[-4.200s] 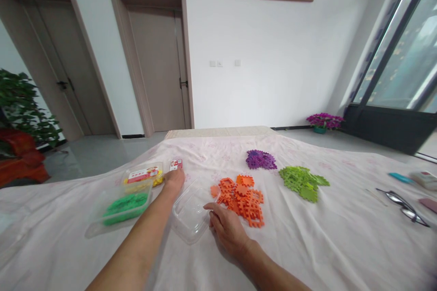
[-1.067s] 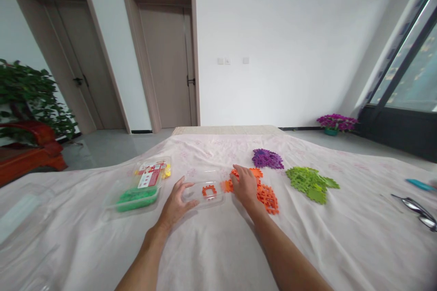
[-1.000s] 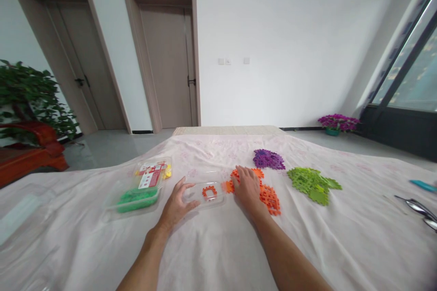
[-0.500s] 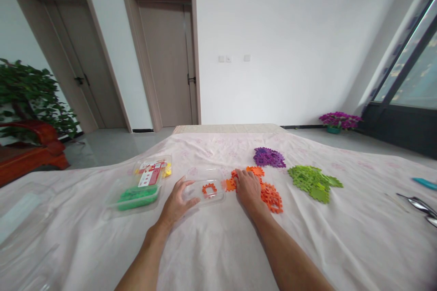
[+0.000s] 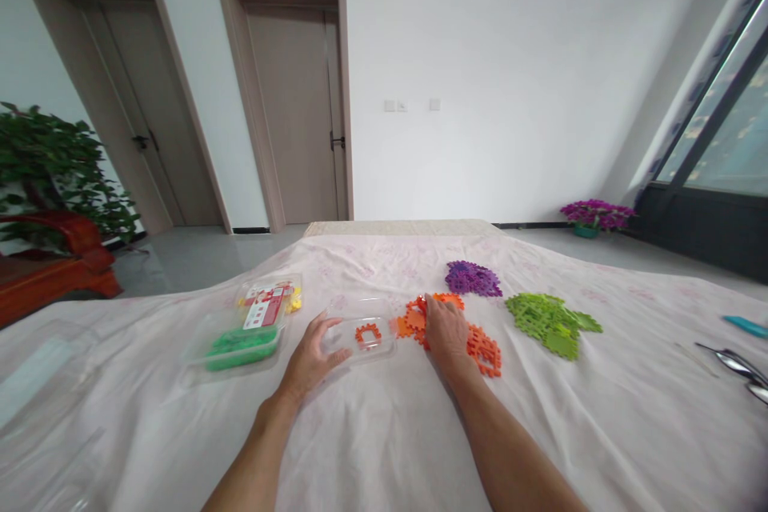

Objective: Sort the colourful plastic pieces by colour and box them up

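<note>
A clear plastic container (image 5: 384, 352) stands in front of me, with one orange toothed frame-shaped piece (image 5: 368, 335) inside. My left hand (image 5: 313, 352) grips its left end, thumb near the front edge and fingers toward the back. To the right lies a pile of orange toothed interlocking pieces (image 5: 485, 352). My right hand (image 5: 445, 328) is over the middle of this pile, its fingers bent down onto the pieces and partly hidden by the back of the hand.
Purple pieces (image 5: 473, 278) and lime-green pieces (image 5: 552, 324) lie in heaps farther right. Clear boxes hold green pieces (image 5: 243, 347) and yellow pieces (image 5: 294, 300) on the left. Glasses (image 5: 737, 364) rest near the right edge. A pinkish cloth (image 5: 384, 448) covers the surface.
My right hand has shifted slightly right over the orange pile, and the pieces at its right side have moved a little. My left hand stays at the container.
</note>
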Tool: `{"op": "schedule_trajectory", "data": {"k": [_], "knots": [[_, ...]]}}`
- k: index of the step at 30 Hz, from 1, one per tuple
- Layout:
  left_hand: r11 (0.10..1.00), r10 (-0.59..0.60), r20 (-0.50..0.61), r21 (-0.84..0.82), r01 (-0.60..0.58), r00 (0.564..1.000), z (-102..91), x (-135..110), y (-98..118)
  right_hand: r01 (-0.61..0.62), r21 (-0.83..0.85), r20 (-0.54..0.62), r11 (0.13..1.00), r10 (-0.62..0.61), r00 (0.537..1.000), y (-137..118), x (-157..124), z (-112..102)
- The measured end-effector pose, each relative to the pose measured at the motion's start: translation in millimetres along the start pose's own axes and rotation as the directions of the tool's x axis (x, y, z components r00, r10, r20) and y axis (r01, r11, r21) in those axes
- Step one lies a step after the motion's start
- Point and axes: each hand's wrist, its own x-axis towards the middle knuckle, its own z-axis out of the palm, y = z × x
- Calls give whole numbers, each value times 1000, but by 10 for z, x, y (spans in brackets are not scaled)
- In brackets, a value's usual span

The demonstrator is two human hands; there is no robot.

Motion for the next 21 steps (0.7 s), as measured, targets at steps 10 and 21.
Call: {"op": "schedule_trajectory", "data": {"k": [10, 21], "knots": [[999, -18, 9, -35, 18, 1000, -14, -13, 59, 278, 398, -283, 874, -172, 944, -360, -122, -153], [1000, 6, 0, -17, -6, 1000, -10, -11, 43, 400, 527, -250, 750, -312, 916, -558, -200, -82]]}}
